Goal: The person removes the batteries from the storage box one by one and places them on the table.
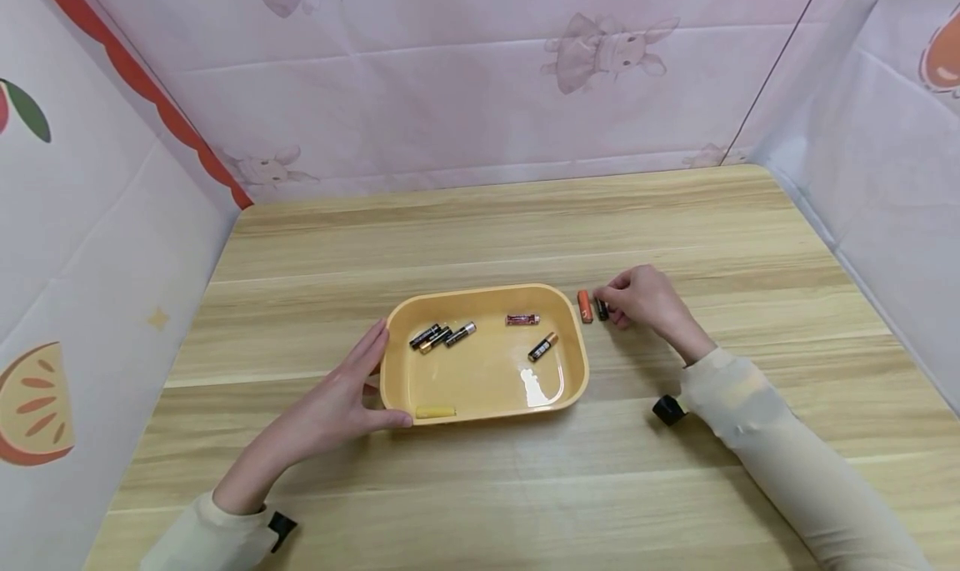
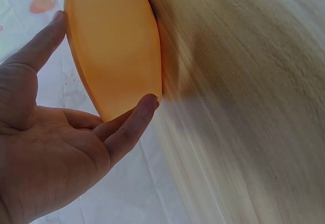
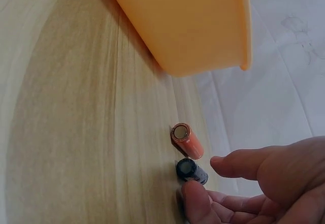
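Note:
A yellow plastic tray [image 1: 480, 392] sits on the table, its left end held by my left hand [image 1: 345, 396], thumb along the front rim and fingers against the outer wall. Inside, three dark batteries [image 1: 442, 336] lie at the back left, a red battery [image 1: 522, 319] and a black-and-gold battery [image 1: 543, 347] toward the right, and a yellow battery [image 1: 436, 412] along the front wall. Outside, right of the tray, an orange battery [image 1: 585, 306] lies beside a black battery [image 3: 189, 169]. My right hand [image 1: 645, 298] is at the black battery, a fingertip next to it and the thumb slightly apart.
The wood-grain table [image 1: 525, 496] extends around the tray. Patterned cloth walls [image 1: 450, 112] stand along its back and sides. A small black device [image 1: 668, 410] is attached at the right cuff, and another [image 1: 282, 529] at the left cuff.

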A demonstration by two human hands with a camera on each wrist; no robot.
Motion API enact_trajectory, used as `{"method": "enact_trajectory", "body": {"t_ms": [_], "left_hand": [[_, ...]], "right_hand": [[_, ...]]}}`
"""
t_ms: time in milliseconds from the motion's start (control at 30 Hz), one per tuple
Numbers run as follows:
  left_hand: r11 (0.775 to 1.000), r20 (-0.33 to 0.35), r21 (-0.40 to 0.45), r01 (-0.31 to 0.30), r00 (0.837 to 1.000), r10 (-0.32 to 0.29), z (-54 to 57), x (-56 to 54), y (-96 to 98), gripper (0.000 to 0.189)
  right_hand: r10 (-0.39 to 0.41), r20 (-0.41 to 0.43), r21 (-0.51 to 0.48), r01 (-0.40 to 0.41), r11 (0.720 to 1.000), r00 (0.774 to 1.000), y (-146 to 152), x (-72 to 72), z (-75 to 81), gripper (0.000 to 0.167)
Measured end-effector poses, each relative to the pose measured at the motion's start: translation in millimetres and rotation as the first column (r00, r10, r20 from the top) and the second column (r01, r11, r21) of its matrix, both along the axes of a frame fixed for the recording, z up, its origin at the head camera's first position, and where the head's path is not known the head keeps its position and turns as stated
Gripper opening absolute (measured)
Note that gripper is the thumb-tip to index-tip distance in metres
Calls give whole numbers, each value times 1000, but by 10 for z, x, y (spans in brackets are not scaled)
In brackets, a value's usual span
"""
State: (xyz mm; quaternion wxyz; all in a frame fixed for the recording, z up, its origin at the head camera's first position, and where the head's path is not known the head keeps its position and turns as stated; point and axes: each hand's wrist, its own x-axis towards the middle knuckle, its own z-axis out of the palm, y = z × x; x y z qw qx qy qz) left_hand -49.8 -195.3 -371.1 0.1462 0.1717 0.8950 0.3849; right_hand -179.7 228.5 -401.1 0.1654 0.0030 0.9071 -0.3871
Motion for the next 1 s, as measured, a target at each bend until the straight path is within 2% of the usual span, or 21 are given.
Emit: {"method": "enact_trajectory", "body": {"t_ms": [267,467,633,800,900,1000], "left_hand": [[1000,12,-10,-6,1000,6,9,7,6,120],[1000,7,4,-5,1000,5,4,9,5,120],[1000,7,12,-8,1000,8,6,8,10,120],[1000,5,7,-9,1000,9,12,4,8,120],[1000,6,3,-8,1000,8,15,3,7,120],[1000,9,3,-8,1000,8,23,3,7,120]], "right_hand": [[36,-61,0,-36,999,997,7,69,99,35],[26,-89,-165,-41,986,996,-71,140,329,37],[41,-83,-257,-61,965,996,-207,212,546,36],[89,-19,-377,-90,922,996,-417,250,694,33],[136,35,-415,-109,903,990,-564,243,710,33],[208,83,-444,-151,883,975,-734,241,691,34]]}}
